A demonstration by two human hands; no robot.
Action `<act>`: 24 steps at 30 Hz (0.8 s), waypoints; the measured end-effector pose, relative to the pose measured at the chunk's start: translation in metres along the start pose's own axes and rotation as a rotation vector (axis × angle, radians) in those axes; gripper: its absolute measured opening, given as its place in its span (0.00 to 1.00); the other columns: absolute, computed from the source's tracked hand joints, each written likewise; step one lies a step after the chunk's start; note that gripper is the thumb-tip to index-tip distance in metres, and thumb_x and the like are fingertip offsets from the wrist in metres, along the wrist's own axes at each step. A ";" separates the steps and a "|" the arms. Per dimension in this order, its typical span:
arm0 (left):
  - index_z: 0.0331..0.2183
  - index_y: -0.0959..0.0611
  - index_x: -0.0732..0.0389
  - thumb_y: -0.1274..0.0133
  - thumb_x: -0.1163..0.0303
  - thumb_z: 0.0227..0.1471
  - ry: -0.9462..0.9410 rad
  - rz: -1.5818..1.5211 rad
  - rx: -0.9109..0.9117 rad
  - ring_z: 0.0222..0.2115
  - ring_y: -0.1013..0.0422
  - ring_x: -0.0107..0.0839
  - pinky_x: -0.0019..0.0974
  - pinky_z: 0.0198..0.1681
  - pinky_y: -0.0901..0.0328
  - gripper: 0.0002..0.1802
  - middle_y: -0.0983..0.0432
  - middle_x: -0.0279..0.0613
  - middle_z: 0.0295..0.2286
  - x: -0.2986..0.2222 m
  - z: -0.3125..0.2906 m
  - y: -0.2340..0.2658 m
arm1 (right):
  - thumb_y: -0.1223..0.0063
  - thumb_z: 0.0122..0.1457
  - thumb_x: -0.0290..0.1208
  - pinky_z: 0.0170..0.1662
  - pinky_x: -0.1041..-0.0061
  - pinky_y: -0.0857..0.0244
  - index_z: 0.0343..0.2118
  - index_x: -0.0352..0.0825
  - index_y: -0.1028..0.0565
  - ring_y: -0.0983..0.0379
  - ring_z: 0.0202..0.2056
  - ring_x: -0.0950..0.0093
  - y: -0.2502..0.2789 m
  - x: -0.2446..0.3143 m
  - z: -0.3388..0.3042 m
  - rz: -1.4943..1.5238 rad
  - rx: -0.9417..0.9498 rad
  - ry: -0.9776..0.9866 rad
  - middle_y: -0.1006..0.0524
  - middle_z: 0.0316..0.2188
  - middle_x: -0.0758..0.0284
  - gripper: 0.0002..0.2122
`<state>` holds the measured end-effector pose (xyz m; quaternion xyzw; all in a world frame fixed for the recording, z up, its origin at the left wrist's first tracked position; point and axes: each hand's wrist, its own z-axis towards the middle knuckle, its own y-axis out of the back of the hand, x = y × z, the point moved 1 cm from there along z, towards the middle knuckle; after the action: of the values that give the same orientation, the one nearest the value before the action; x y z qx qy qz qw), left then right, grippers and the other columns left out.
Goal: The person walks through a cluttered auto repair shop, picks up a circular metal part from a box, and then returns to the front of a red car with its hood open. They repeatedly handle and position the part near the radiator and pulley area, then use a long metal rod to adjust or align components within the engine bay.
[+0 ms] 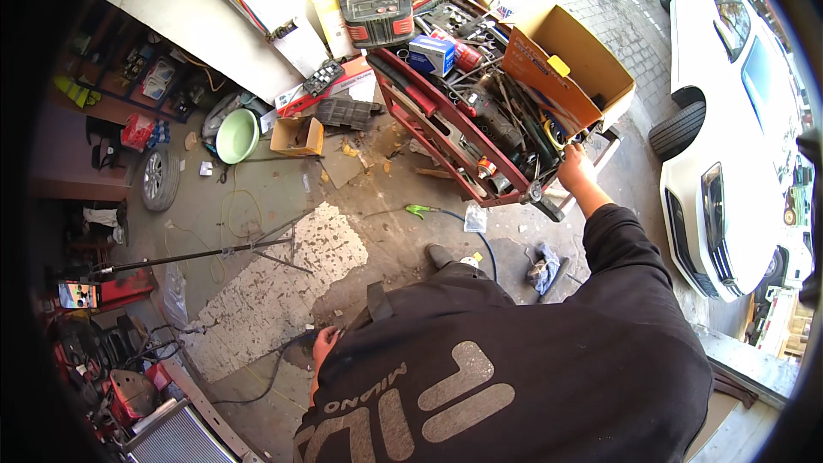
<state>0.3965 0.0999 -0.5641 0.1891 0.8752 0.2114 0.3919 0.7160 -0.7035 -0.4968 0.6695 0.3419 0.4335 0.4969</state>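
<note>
My right arm stretches out to the near right corner of a red tool cart (512,191). My right hand (576,168) is closed there, beside an orange open cardboard box (549,77); what its fingers hold is hidden. Loose tools, a black power tool (497,117), a blue-and-white box (432,55) and a red can (465,55) crowd the cart's top. A yellow ring (553,133) lies close to my right hand. Low at my left side hangs my left hand (324,345), partly covered by my body, its fingers mostly out of sight.
A charger-like unit (375,13) stands at the cart's far left. Behind it are a green basin (237,136), a small carton (297,136) and a wheel (160,179). A tripod (257,246) with a phone, a blue hose (480,236) and a rag (543,267) lie about. A white car (711,206) is parked right.
</note>
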 end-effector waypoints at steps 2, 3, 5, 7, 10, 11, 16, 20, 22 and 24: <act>0.57 0.16 0.62 0.33 0.51 0.62 0.057 -0.013 0.008 0.48 0.18 0.38 0.40 0.54 0.27 0.30 0.14 0.51 0.47 -0.016 0.008 -0.002 | 0.48 0.60 0.25 0.57 0.53 0.26 0.48 0.31 0.20 0.21 0.54 0.45 -0.008 -0.002 0.006 -0.033 0.042 0.000 0.24 0.57 0.49 0.14; 0.56 0.16 0.62 0.33 0.52 0.62 0.073 0.095 0.011 0.49 0.18 0.38 0.40 0.54 0.27 0.30 0.14 0.50 0.47 -0.020 0.010 -0.004 | 0.49 0.60 0.25 0.58 0.53 0.26 0.48 0.30 0.20 0.21 0.54 0.45 -0.011 0.000 0.011 -0.053 0.063 0.000 0.23 0.57 0.48 0.14; 0.56 0.16 0.62 0.33 0.52 0.62 0.095 0.133 0.036 0.49 0.18 0.37 0.39 0.55 0.27 0.30 0.14 0.49 0.48 -0.021 0.011 -0.011 | 0.50 0.61 0.25 0.58 0.53 0.26 0.46 0.30 0.19 0.21 0.55 0.45 -0.014 0.003 0.025 -0.090 0.111 0.009 0.21 0.56 0.46 0.14; 0.56 0.15 0.61 0.33 0.52 0.61 0.106 0.144 0.044 0.50 0.18 0.39 0.41 0.55 0.27 0.29 0.14 0.50 0.48 -0.011 0.010 -0.019 | 0.48 0.61 0.31 0.60 0.53 0.27 0.50 0.30 0.19 0.20 0.56 0.47 -0.015 0.000 0.041 -0.062 0.196 -0.114 0.17 0.52 0.46 0.17; 0.55 0.14 0.60 0.34 0.51 0.60 0.111 0.145 0.036 0.50 0.18 0.41 0.44 0.55 0.27 0.29 0.13 0.51 0.48 0.021 -0.003 -0.028 | 0.44 0.60 0.39 0.60 0.52 0.27 0.53 0.31 0.20 0.20 0.55 0.47 -0.015 -0.016 0.050 -0.079 0.206 -0.048 0.17 0.52 0.46 0.22; 0.55 0.14 0.60 0.34 0.51 0.60 0.105 0.139 0.027 0.50 0.18 0.42 0.44 0.55 0.27 0.28 0.13 0.51 0.47 0.032 -0.009 -0.030 | 0.42 0.60 0.41 0.59 0.52 0.27 0.54 0.31 0.20 0.20 0.55 0.47 -0.015 -0.023 0.047 -0.052 0.182 -0.026 0.17 0.51 0.46 0.23; 0.50 0.12 0.62 0.35 0.47 0.58 0.222 0.132 -0.110 0.49 0.17 0.48 0.49 0.52 0.25 0.29 0.13 0.55 0.45 0.063 -0.054 -0.053 | 0.40 0.64 0.39 0.39 0.49 0.31 0.44 0.26 0.21 0.22 0.34 0.49 -0.002 -0.024 -0.013 0.106 0.140 0.113 0.19 0.32 0.48 0.17; 0.45 0.11 0.62 0.35 0.48 0.56 0.244 -0.017 -0.206 0.42 0.17 0.48 0.50 0.47 0.24 0.26 0.13 0.54 0.39 0.055 -0.078 -0.077 | 0.45 0.72 0.28 0.39 0.67 0.30 0.50 0.28 0.24 0.28 0.33 0.73 0.002 0.087 -0.074 0.671 0.217 0.717 0.21 0.33 0.66 0.10; 0.47 0.11 0.60 0.36 0.49 0.56 0.232 -0.035 -0.266 0.48 0.18 0.54 0.53 0.52 0.25 0.25 0.14 0.57 0.43 0.042 -0.088 -0.090 | 0.47 0.73 0.28 0.39 0.76 0.29 0.53 0.28 0.24 0.25 0.35 0.77 0.004 0.164 -0.093 0.758 0.674 0.644 0.21 0.37 0.69 0.11; 0.50 0.13 0.60 0.36 0.49 0.58 0.219 -0.085 -0.357 0.48 0.18 0.55 0.52 0.54 0.26 0.27 0.14 0.56 0.45 0.027 -0.099 -0.087 | 0.47 0.72 0.27 0.34 0.80 0.31 0.48 0.29 0.24 0.28 0.31 0.81 0.000 0.247 -0.128 0.817 0.840 0.773 0.24 0.32 0.71 0.08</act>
<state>0.2893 0.0186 -0.5653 0.0554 0.8686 0.3655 0.3301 0.6948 -0.4368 -0.4210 0.6775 0.3539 0.6236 -0.1639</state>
